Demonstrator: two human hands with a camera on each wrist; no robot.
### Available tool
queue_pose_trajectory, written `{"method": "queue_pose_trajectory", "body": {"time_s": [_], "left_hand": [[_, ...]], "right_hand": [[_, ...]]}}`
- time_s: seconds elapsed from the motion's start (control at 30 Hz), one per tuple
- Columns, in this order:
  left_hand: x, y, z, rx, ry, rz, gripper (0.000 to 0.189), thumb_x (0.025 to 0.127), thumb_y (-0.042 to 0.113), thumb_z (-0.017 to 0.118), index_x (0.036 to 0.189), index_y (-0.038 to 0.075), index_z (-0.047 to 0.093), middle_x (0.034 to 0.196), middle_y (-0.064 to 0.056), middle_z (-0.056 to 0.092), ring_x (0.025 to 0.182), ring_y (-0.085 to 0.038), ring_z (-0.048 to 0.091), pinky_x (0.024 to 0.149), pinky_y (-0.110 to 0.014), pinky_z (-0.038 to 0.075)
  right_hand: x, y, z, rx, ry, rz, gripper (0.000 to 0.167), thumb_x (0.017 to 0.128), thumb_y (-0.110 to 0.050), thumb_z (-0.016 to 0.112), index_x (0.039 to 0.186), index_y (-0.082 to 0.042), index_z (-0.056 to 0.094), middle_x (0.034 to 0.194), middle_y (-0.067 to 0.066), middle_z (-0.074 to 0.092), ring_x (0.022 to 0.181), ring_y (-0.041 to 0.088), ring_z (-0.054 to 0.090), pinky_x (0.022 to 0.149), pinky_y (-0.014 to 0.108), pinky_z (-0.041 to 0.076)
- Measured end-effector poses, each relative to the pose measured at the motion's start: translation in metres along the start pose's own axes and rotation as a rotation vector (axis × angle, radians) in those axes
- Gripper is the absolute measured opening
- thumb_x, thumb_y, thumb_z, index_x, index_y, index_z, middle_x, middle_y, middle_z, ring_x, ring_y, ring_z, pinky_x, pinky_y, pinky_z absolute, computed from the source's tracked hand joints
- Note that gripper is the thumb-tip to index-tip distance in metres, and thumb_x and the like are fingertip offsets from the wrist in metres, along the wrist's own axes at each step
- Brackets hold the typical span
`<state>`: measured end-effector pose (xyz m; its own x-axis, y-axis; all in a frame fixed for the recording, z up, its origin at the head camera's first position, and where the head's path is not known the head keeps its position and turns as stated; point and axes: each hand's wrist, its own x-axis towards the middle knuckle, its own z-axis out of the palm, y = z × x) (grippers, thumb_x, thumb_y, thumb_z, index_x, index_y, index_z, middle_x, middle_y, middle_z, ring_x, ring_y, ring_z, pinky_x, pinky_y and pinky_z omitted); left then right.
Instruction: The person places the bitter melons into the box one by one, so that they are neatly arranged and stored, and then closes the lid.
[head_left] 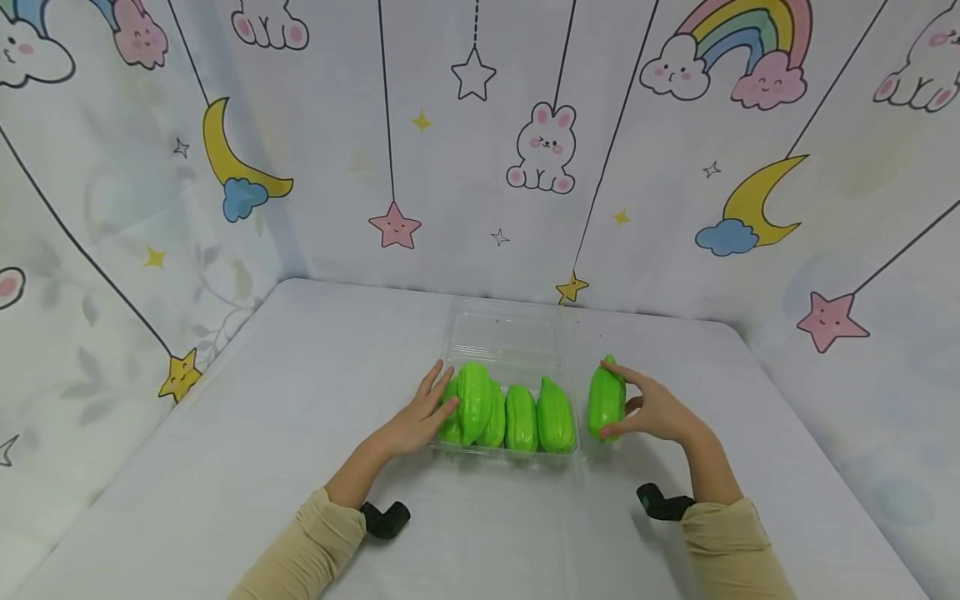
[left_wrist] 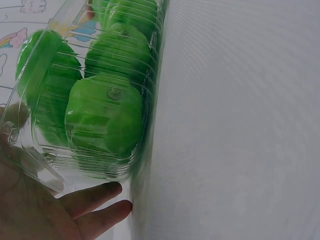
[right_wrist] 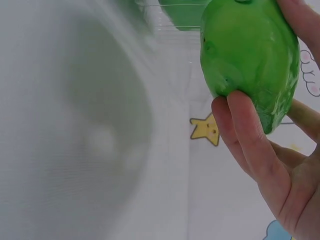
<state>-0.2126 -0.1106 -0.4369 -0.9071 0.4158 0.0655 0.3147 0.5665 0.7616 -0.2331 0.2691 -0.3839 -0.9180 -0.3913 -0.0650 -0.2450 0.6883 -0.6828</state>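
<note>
Glossy green star fruits (head_left: pixel 521 418) sit side by side in a clear plastic clamshell box (head_left: pixel 506 451), and one more star fruit (head_left: pixel 472 400) lies tilted on top at the left end. At that end is my left hand (head_left: pixel 420 417), fingers spread and fairly straight against the box's rim and the nearest fruit. The left wrist view shows the hand (left_wrist: pixel 40 210) beside the ribbed box end. To the right of the box, my right hand (head_left: pixel 654 408) grips a single star fruit (head_left: pixel 607 402) between thumb and fingers, above the table in the right wrist view.
The box's clear lid (head_left: pixel 504 333) lies folded back behind it. A white cloth covers the table (head_left: pixel 300 375). Behind and at the sides stands a cloth backdrop (head_left: pixel 330 150) printed with moons, stars and rabbits. A black wrist mount (head_left: pixel 386 520) sits on each forearm.
</note>
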Motion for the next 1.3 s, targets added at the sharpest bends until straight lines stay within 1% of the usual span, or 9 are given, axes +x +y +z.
{"method": "queue_pose_trajectory", "body": {"time_s": [0.07,0.3,0.37,0.67,0.73,0.9,1.03,1.17,1.3], "left_hand": [[0.0,0.0,0.0,-0.003,0.006,0.008,0.062,0.1,0.041,0.029,0.148,0.011,0.005,0.152,-0.008,-0.011,0.137,-0.035,0.006,0.102,-0.056,0.021],[0.0,0.001,0.0,-0.006,0.006,0.003,0.061,0.1,0.041,0.029,0.148,0.012,0.004,0.152,-0.006,-0.011,0.137,-0.034,0.005,0.103,-0.055,0.021],[0.0,0.0,0.0,-0.006,0.009,0.01,0.061,0.1,0.04,0.029,0.148,0.011,0.004,0.152,-0.007,-0.011,0.137,-0.034,0.006,0.103,-0.056,0.021],[0.0,0.0,0.0,-0.004,0.013,0.019,0.061,0.1,0.04,0.029,0.148,0.01,0.005,0.152,-0.009,-0.011,0.137,-0.036,0.005,0.102,-0.057,0.02],[0.0,0.001,0.0,-0.002,0.005,0.009,0.061,0.1,0.04,0.029,0.148,0.011,0.004,0.152,-0.007,-0.011,0.137,-0.034,0.005,0.103,-0.056,0.02],[-0.001,0.002,0.0,-0.001,-0.002,-0.007,0.061,0.1,0.041,0.029,0.148,0.015,0.003,0.152,-0.004,-0.012,0.137,-0.032,0.004,0.104,-0.054,0.02],[-0.001,0.002,0.0,-0.003,0.004,-0.003,0.061,0.1,0.041,0.03,0.148,0.014,0.004,0.152,-0.005,-0.012,0.137,-0.032,0.004,0.104,-0.054,0.02],[-0.001,0.001,0.0,-0.002,0.005,0.002,0.062,0.1,0.041,0.03,0.148,0.012,0.005,0.152,-0.005,-0.011,0.137,-0.033,0.004,0.104,-0.055,0.02],[-0.001,0.001,0.0,0.002,0.001,-0.004,0.061,0.099,0.041,0.029,0.148,0.013,0.004,0.152,-0.004,-0.012,0.137,-0.031,0.004,0.104,-0.054,0.019]], "right_hand": [[0.0,-0.002,-0.001,0.0,0.001,-0.011,0.105,0.061,-0.031,0.085,0.145,-0.014,0.026,0.137,0.021,0.031,0.087,0.023,0.059,0.073,0.038,0.044],[0.001,-0.009,-0.004,0.0,0.003,-0.033,0.104,0.061,-0.03,0.085,0.145,-0.016,0.026,0.136,0.021,0.032,0.087,0.024,0.06,0.071,0.036,0.045],[0.002,-0.011,-0.004,0.006,0.003,-0.038,0.104,0.061,-0.03,0.086,0.145,-0.016,0.026,0.137,0.02,0.032,0.088,0.024,0.06,0.071,0.036,0.046],[0.005,-0.02,-0.001,0.05,-0.001,-0.095,0.103,0.062,-0.026,0.085,0.145,-0.011,0.026,0.136,0.022,0.033,0.086,0.023,0.06,0.072,0.036,0.048],[0.006,-0.022,0.0,0.051,-0.004,-0.103,0.102,0.063,-0.025,0.085,0.145,-0.011,0.026,0.137,0.022,0.033,0.086,0.022,0.06,0.072,0.035,0.048],[0.008,-0.03,0.004,0.073,-0.026,-0.135,0.1,0.064,-0.023,0.085,0.145,-0.011,0.027,0.136,0.022,0.034,0.087,0.022,0.06,0.072,0.034,0.048],[0.012,-0.036,0.009,0.099,-0.053,-0.156,0.099,0.065,-0.02,0.084,0.145,-0.011,0.026,0.136,0.022,0.035,0.088,0.024,0.06,0.073,0.034,0.049],[0.017,-0.042,0.014,0.113,-0.069,-0.166,0.099,0.065,-0.019,0.084,0.145,-0.012,0.027,0.135,0.021,0.036,0.087,0.023,0.06,0.075,0.036,0.049],[0.021,-0.048,0.019,0.121,-0.084,-0.168,0.099,0.065,-0.021,0.084,0.145,-0.014,0.027,0.134,0.02,0.036,0.088,0.022,0.06,0.077,0.039,0.048]]}}
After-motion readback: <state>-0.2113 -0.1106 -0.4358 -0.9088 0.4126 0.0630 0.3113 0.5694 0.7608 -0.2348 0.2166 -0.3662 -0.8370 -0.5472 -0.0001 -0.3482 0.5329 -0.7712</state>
